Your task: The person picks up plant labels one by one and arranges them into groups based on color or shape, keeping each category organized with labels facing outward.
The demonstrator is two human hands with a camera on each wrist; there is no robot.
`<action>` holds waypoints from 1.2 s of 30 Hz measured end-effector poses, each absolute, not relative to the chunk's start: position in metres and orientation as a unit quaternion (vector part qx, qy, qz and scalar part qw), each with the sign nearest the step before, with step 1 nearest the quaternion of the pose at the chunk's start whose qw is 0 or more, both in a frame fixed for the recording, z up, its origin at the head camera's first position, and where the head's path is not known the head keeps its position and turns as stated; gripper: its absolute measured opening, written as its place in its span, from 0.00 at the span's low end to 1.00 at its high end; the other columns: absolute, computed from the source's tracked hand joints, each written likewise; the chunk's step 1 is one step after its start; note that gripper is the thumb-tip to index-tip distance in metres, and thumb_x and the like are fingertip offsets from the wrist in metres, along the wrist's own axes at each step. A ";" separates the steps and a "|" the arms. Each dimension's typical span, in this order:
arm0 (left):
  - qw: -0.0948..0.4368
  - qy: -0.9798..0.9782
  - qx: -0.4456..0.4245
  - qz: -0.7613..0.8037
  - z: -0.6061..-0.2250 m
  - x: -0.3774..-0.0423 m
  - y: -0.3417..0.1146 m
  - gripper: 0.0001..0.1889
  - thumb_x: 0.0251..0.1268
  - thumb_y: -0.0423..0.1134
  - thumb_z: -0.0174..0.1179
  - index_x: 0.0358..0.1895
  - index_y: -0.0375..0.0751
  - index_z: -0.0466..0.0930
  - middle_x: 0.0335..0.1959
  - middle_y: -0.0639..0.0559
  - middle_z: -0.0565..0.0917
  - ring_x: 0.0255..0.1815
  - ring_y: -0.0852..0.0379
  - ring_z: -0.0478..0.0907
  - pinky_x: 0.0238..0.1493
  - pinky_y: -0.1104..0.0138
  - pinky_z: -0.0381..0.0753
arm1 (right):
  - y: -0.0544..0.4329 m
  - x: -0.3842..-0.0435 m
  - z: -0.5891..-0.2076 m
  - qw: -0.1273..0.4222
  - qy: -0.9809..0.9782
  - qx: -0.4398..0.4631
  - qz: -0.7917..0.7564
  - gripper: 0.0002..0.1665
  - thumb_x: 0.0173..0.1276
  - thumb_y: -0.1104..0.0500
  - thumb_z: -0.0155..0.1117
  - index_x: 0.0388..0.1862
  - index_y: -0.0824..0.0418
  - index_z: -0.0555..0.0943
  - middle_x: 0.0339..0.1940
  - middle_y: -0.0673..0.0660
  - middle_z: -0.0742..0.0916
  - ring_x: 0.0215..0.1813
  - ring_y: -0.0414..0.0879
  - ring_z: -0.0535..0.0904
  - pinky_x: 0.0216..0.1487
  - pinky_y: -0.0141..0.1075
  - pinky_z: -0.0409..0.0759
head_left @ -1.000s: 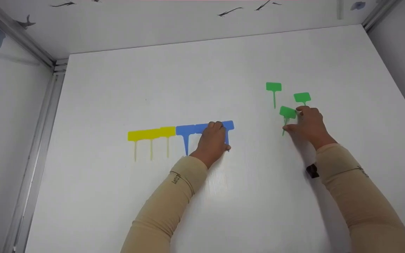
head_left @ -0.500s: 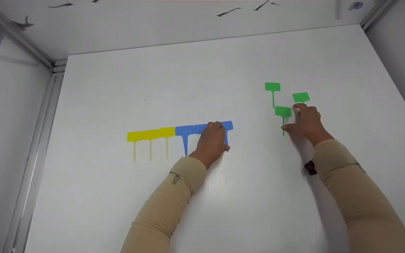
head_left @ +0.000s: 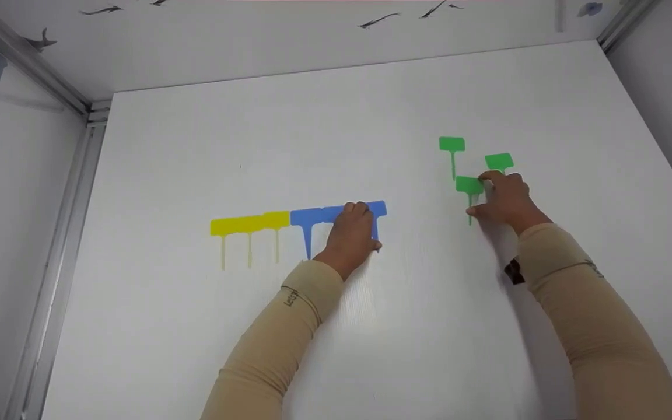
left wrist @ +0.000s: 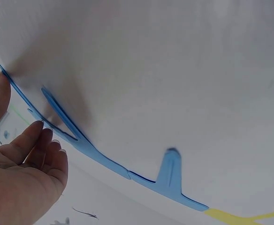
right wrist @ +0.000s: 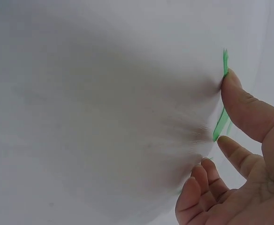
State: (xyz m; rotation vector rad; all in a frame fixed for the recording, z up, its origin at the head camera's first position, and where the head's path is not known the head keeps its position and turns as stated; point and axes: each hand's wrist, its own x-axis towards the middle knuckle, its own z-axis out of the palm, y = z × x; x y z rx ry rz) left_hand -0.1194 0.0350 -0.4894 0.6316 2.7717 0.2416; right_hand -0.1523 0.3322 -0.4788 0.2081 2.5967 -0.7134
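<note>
My left hand (head_left: 350, 238) holds the rightmost blue T-shaped plant label (head_left: 378, 208) against the white board, thumb at its stem tip and fingers by its head. Beside it run more blue labels (head_left: 308, 217), partly hidden by that hand. The left wrist view shows a blue label (left wrist: 172, 173) with its short stem. My right hand (head_left: 508, 199) spans the lowest green plant label (head_left: 468, 185): thumb on the stem, index finger at the head's corner. In the right wrist view the thumb presses the thin green stem (right wrist: 225, 61).
Yellow labels (head_left: 242, 224) continue the row to the left of the blue ones. Two other green labels lie nearby, an upper green label (head_left: 452, 144) and a right green label (head_left: 499, 160) partly behind my fingers. Patterned walls border the white board (head_left: 196, 332).
The lowest green label has turned upright and shifted slightly left under my right hand. Its index finger has come onto the label's corner. My left hand has stayed on the blue label.
</note>
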 end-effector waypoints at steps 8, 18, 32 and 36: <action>0.137 0.962 0.219 0.085 -0.491 -0.119 0.034 0.32 0.62 0.51 0.64 0.62 0.32 0.71 0.64 0.45 0.70 0.65 0.51 0.63 0.68 0.66 0.65 | 0.332 -0.157 -0.473 0.238 0.935 0.071 -0.252 0.47 0.61 0.51 0.69 0.70 0.67 0.56 0.67 0.82 0.55 0.68 0.78 0.47 0.64 0.65 0.58; 0.136 0.963 0.210 0.098 -0.490 -0.118 0.035 0.33 0.62 0.50 0.64 0.65 0.32 0.69 0.64 0.45 0.70 0.66 0.51 0.63 0.69 0.66 0.63 | 0.336 -0.167 -0.474 0.257 0.936 0.063 -0.232 0.49 0.59 0.49 0.72 0.67 0.69 0.56 0.66 0.80 0.58 0.67 0.76 0.50 0.63 0.64 0.61; 0.142 0.963 0.212 0.084 -0.489 -0.117 0.036 0.33 0.62 0.51 0.64 0.64 0.32 0.70 0.65 0.45 0.69 0.67 0.50 0.63 0.69 0.65 0.63 | 0.341 -0.164 -0.480 0.229 0.930 0.064 -0.281 0.52 0.57 0.48 0.73 0.65 0.77 0.56 0.62 0.76 0.65 0.64 0.72 0.56 0.61 0.60 0.65; 0.145 0.963 0.213 0.079 -0.489 -0.118 0.036 0.33 0.63 0.51 0.63 0.64 0.32 0.69 0.65 0.45 0.69 0.67 0.50 0.62 0.69 0.65 0.63 | 0.338 -0.162 -0.480 0.215 0.926 0.063 -0.305 0.52 0.58 0.51 0.73 0.65 0.78 0.54 0.63 0.77 0.65 0.63 0.70 0.60 0.62 0.60 0.64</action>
